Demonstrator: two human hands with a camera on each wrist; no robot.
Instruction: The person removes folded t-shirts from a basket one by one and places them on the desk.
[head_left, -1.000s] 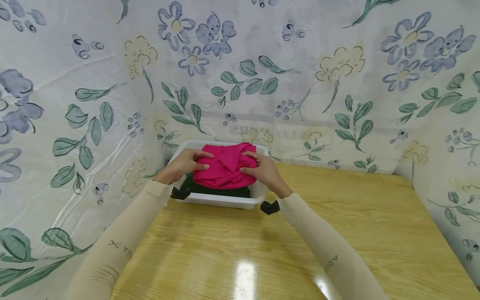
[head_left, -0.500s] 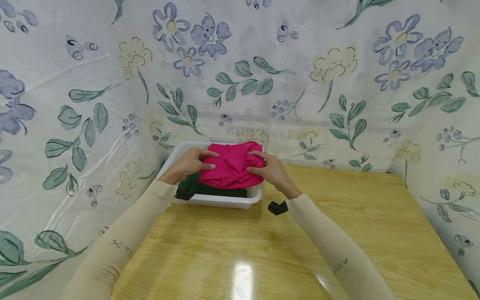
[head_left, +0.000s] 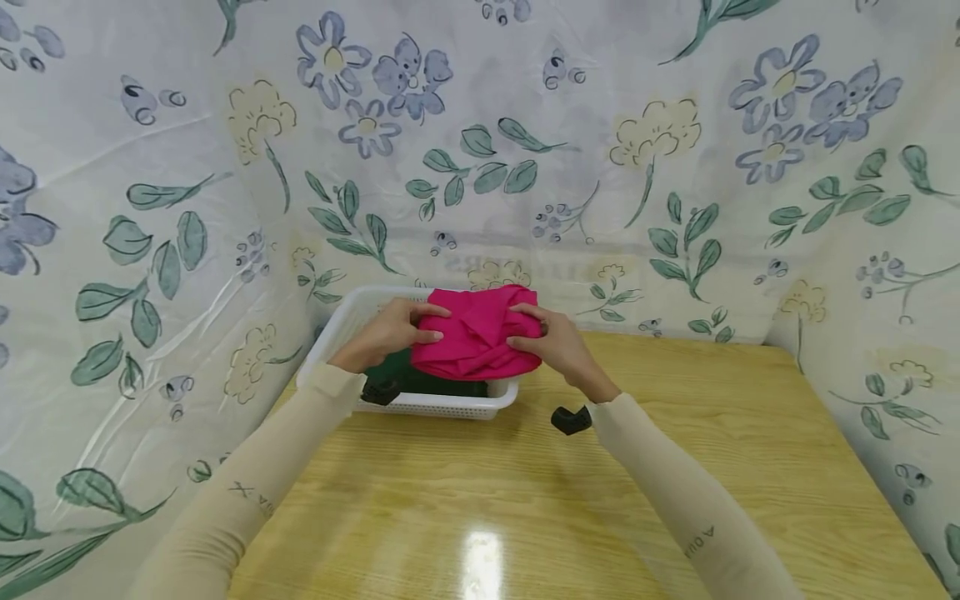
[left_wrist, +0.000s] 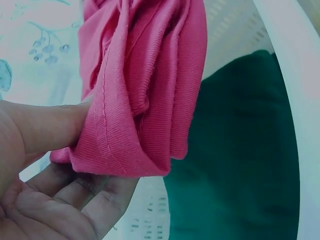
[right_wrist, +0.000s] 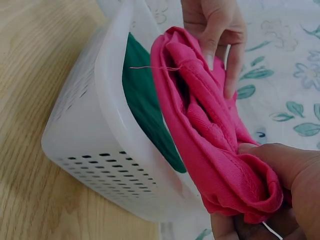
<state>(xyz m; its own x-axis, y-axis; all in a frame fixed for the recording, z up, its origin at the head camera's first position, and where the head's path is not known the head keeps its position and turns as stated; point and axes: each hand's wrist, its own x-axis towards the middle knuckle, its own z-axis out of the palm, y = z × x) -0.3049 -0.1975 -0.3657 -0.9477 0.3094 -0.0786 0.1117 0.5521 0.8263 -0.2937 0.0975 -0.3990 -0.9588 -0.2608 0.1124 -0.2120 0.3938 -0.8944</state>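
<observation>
Both hands hold a folded bright pink knit garment (head_left: pixel 476 333) between them, over the right end of a white plastic basket (head_left: pixel 442 402). My left hand (head_left: pixel 386 335) grips its left end, thumb on the near face. In the left wrist view, folded layers and a stitched hem of the pink garment (left_wrist: pixel 130 100) show between thumb and fingers. My right hand (head_left: pixel 561 343) pinches the other end, beyond the basket's right rim. A loose thread hangs off the pink garment (right_wrist: pixel 210 135) in the right wrist view. Dark green cloth (head_left: pixel 420 377) lies inside the basket, partly covered from view.
The basket stands on a wooden table (head_left: pixel 675 467) near its back left corner. Flower-printed sheeting (head_left: pixel 585 208) rises behind and at both sides. A black wrist mount (head_left: pixel 572 420) shows below the right wrist, another (head_left: pixel 381 392) below the left.
Both hands have carried the pink garment to the right, from over the basket's middle to its right end and past the rim. More green cloth shows. The head view has turned slightly.
</observation>
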